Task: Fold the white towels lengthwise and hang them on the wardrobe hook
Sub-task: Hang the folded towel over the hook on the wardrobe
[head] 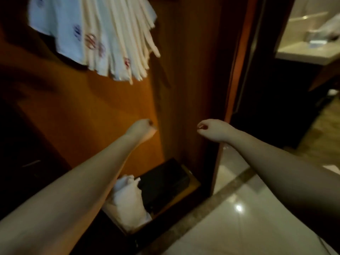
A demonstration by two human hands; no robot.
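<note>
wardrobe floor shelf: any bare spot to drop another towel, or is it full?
Mostly full. The crumpled white towel takes the near-left part and the black box the rest; only a thin wood strip shows along the shelf's front edge. The bare patch is the glossy tiled floor right of the wardrobe's side panel.

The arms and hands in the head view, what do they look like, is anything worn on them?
Both forearms are bare right down to the frame edge: no sleeves, watch, bracelets or gloves show. The left hand has what looks like dark polish on one visible nail. The right hand shows a reddish tint at a fingertip, possibly polish too; the blur makes it hard to tell. No rings are visible.
</note>
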